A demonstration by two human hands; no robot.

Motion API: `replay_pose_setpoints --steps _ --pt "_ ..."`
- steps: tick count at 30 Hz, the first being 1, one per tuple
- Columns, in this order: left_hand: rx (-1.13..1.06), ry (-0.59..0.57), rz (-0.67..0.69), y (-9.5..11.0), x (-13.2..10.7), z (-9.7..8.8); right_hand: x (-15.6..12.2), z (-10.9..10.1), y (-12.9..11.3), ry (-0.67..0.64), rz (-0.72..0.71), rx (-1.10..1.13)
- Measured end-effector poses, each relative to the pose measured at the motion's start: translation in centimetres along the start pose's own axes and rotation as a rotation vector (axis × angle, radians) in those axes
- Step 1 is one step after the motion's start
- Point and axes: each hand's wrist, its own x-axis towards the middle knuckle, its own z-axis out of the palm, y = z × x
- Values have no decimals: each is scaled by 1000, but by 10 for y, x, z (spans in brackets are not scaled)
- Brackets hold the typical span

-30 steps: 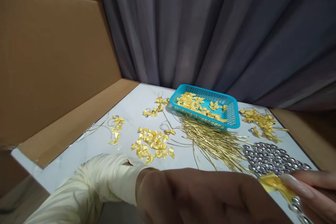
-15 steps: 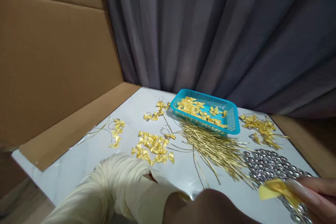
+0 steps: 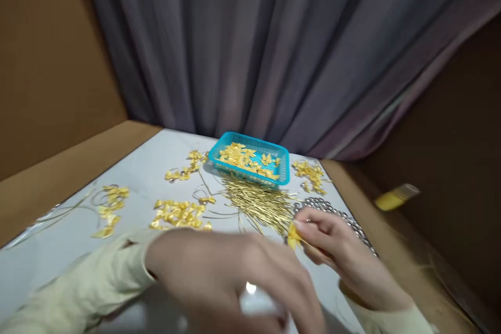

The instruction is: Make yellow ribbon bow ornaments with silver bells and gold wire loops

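My right hand [image 3: 344, 253] pinches a small yellow ribbon bow [image 3: 293, 235] between thumb and fingertips, just in front of a pile of silver bells [image 3: 332, 210]. My left hand [image 3: 238, 276] reaches across the near part of the white table [image 3: 50, 250], back of the hand up, blurred by motion; its fingers curl down over something pale that I cannot make out. Behind the hands lie a bundle of gold wires [image 3: 260, 202] and a loose heap of yellow bows [image 3: 178, 215].
A turquoise basket [image 3: 285, 167] with more yellow bows stands at the back of the table. Further bow clusters lie at the left [image 3: 109, 203], back centre [image 3: 183, 169] and right of the basket [image 3: 311, 175]. Cardboard walls flank the table; a grey curtain hangs behind. A yellow object [image 3: 395, 198] lies at right.
The view has swung right and pulled back. My right hand with the bow has come into fuller view near the bells. My left hand has moved forward across the table, blurred.
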Motion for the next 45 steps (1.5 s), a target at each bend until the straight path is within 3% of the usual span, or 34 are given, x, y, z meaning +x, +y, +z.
replay_pose_setpoints --steps 1,4,7,12,15,20,22,26,31,34,45 --pt "-11 -35 20 -1 8 -17 5 0 4 -79 0 107" --pt "78 79 0 -16 30 -46 17 1 22 -290 -38 434" --pt "64 21 31 -36 41 -43 23 5 35 -331 -29 505" --pt "-65 93 39 -51 47 -25 23 9 40 -331 -19 531" --pt "-99 140 1 -49 47 -25 19 9 36 -307 8 457" --pt "59 96 -111 -35 42 -37 10 11 22 55 -56 41" --pt "165 55 -169 -30 39 -41 7 12 18 122 -101 -56" --pt "287 -30 -241 -26 35 -42 4 16 16 66 -150 -205" --pt "255 -59 -271 -29 34 -40 3 21 18 21 -140 -480" --pt "171 -58 -288 -30 36 -41 3 22 16 25 -119 -473" --pt "-43 -6 -382 -34 41 -43 1 18 15 -47 -66 -120"
